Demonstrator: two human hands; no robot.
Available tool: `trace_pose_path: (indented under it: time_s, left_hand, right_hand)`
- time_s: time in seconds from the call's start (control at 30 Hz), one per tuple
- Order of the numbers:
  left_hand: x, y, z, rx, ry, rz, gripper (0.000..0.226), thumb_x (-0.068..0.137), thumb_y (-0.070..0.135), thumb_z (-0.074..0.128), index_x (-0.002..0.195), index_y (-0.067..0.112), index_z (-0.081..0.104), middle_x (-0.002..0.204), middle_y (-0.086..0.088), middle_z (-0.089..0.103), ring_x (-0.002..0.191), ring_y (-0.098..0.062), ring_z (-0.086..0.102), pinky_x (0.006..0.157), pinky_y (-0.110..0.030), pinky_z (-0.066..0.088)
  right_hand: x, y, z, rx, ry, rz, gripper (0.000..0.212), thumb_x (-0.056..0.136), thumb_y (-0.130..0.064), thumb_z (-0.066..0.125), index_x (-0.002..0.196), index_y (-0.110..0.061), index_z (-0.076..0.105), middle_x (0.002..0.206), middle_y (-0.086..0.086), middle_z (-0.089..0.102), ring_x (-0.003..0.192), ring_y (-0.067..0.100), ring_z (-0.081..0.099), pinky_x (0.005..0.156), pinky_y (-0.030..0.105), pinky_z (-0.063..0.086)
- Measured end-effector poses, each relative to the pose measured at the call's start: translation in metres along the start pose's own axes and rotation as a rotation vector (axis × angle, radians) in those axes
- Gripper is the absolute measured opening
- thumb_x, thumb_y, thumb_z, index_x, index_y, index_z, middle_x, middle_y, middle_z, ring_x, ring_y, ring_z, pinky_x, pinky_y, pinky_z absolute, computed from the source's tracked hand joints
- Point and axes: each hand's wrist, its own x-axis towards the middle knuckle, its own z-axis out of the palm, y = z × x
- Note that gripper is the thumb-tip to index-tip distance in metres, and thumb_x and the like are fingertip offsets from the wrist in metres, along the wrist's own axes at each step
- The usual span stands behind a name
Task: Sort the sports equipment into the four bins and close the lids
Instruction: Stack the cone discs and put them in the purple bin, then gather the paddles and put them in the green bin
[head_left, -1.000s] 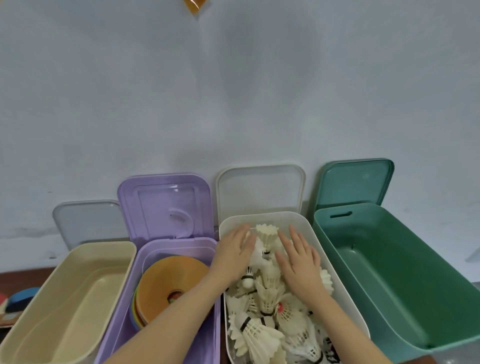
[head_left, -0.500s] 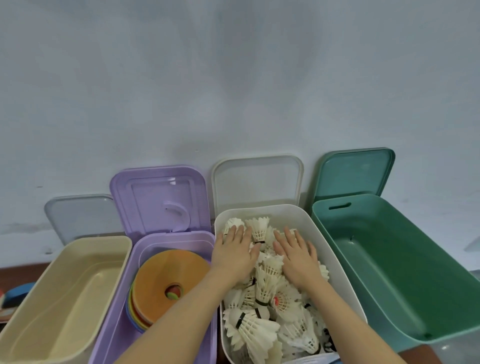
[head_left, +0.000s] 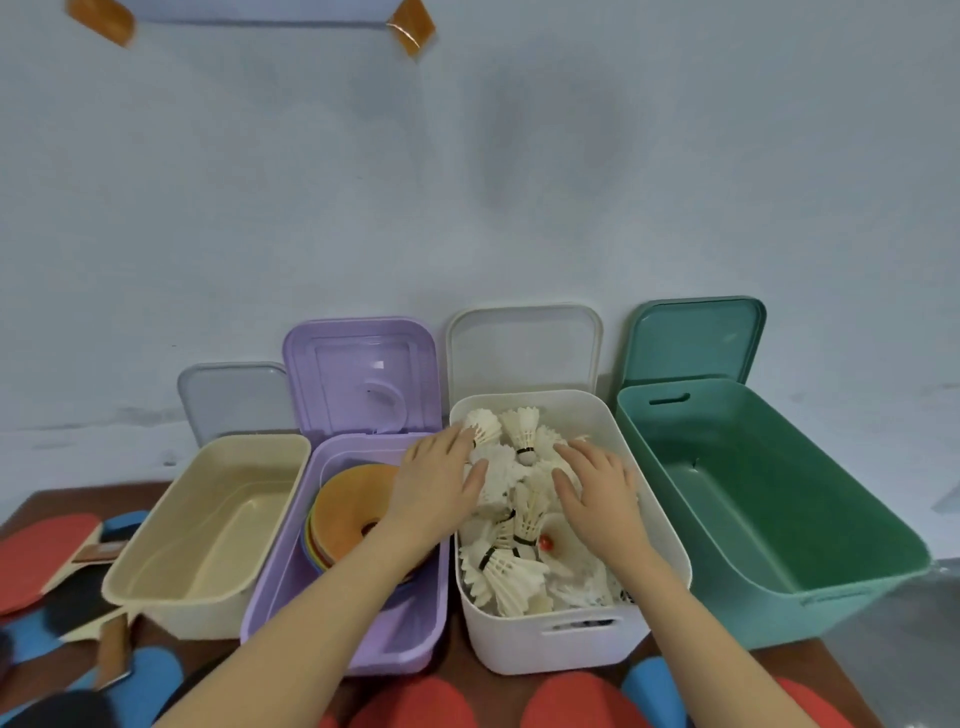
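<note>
Both hands are lying flat, fingers straight and spread, on the heap of shuttlecocks (head_left: 511, 499) in the white bin (head_left: 558, 639) at lower centre of the frame: the left hand (head_left: 436, 483) is pressing on the heap's left side, the right hand (head_left: 597, 488) on its right side, and neither is gripping anything. The shuttlecocks are filling the white bin close to its rim, and its lid (head_left: 524, 348) is standing open against the wall behind it. Shuttlecocks are judged very light and fragile; the feather skirts crush and bend easily, so pressure should be gentle and evenly spread, and any single one is best taken by its cork end. Left of the white bin, the purple bin (head_left: 395, 644) is holding a stack of flat cones (head_left: 348, 509). The cream bin (head_left: 171, 597) at lower left and the green bin (head_left: 831, 597) at lower right are showing nothing inside. Table tennis paddles (head_left: 41, 551) are lying on the table along the left and bottom edges, judged not yet sorted.
</note>
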Motion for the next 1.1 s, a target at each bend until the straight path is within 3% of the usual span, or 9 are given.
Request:
trace_pose_path:
  time_s: [0.1,0.27,0.43,0.63,0.8,0.9,1.1]
  left_hand:
    - [-0.023,-0.004,-0.008,0.007,0.0,0.02,0.048,0.095,0.038,0.036,0.14,0.022,0.037,0.145,0.002,0.04,0.13,-0.016,0.037,0.104,-0.03,0.025]
    - [-0.069,-0.003,-0.02,-0.005,-0.002,0.081,0.068,0.083,0.048,0.015,0.135,0.017,0.047,0.138,-0.002,0.049,0.124,-0.022,0.046,0.1,-0.035,0.031]
    - [-0.116,-0.006,-0.021,-0.094,0.073,0.097,0.052,0.082,0.038,0.031,0.113,0.012,0.064,0.118,-0.006,0.063,0.106,-0.025,0.059,0.087,-0.04,0.04]
    - [-0.171,-0.007,-0.015,-0.11,0.076,0.121,0.044,0.08,0.034,0.04,0.107,0.011,0.067,0.109,-0.006,0.066,0.096,-0.024,0.063,0.084,-0.035,0.045]
    - [-0.211,0.006,-0.002,-0.167,-0.055,0.108,0.045,0.082,0.032,0.041,0.111,0.009,0.066,0.115,-0.009,0.065,0.103,-0.027,0.062,0.085,-0.041,0.046]
    - [-0.23,0.018,0.002,-0.216,-0.065,0.103,0.047,0.084,0.033,0.038,0.113,0.009,0.066,0.117,-0.008,0.064,0.107,-0.026,0.06,0.089,-0.04,0.043]
    - [-0.244,0.051,0.012,-0.23,-0.106,0.11,0.043,0.089,0.031,0.038,0.125,0.014,0.056,0.127,-0.001,0.056,0.119,-0.022,0.048,0.095,-0.035,0.031]
  right_hand:
    - [-0.02,-0.005,0.0,0.035,0.016,-0.048,0.036,0.096,-0.029,0.045,0.132,-0.023,0.051,0.134,-0.005,0.05,0.125,0.016,0.041,0.106,0.036,0.024]
    - [-0.062,-0.018,0.001,0.132,0.122,-0.13,0.033,0.091,-0.024,0.047,0.118,-0.015,0.062,0.115,0.001,0.061,0.109,0.024,0.054,0.094,0.039,0.037]
    - [-0.109,-0.039,0.002,0.167,0.252,-0.165,0.028,0.091,-0.021,0.046,0.108,-0.012,0.066,0.106,0.0,0.064,0.099,0.02,0.055,0.085,0.025,0.03]
    - [-0.169,-0.054,0.003,0.146,0.156,-0.122,0.038,0.089,-0.03,0.038,0.111,-0.013,0.064,0.109,0.0,0.063,0.102,0.021,0.055,0.085,0.028,0.033]
    - [-0.216,-0.046,-0.001,0.18,0.086,-0.044,0.029,0.09,-0.021,0.046,0.11,-0.014,0.065,0.109,-0.001,0.063,0.097,0.019,0.056,0.082,0.043,0.047]
    - [-0.237,-0.035,-0.01,0.259,0.096,0.009,0.023,0.093,-0.009,0.05,0.11,-0.012,0.065,0.107,-0.001,0.062,0.099,0.016,0.057,0.086,0.04,0.048]
    - [-0.253,0.006,-0.016,0.196,0.087,0.051,0.022,0.092,-0.009,0.052,0.11,-0.011,0.065,0.107,0.0,0.063,0.098,0.015,0.057,0.084,0.032,0.045]
